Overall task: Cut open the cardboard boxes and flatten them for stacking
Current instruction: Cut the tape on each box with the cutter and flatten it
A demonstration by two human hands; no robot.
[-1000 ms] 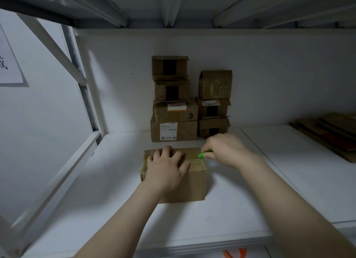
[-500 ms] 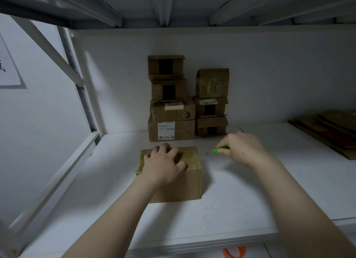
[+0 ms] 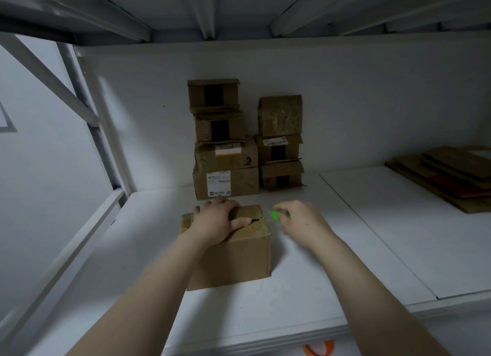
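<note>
- Presently, the cardboard box (image 3: 233, 260) stands upright on the white shelf (image 3: 305, 289), near its front edge, with the top flaps closed and taped.
- Left hand (image 3: 219, 222) lies palm-down on the box top, fingers spread and reaching the far edge, thumb along the flap seam.
- Right hand (image 3: 301, 220) is just right of the box, fingers curled round a green cutter (image 3: 276, 214).
- Cutter tip points at the box's upper right edge; contact cannot be confirmed.
- Two stacks of boxes (image 3: 225, 167) stand against the back wall.
- Flattened cardboard (image 3: 449, 177) lies well apart at far right.
</note>
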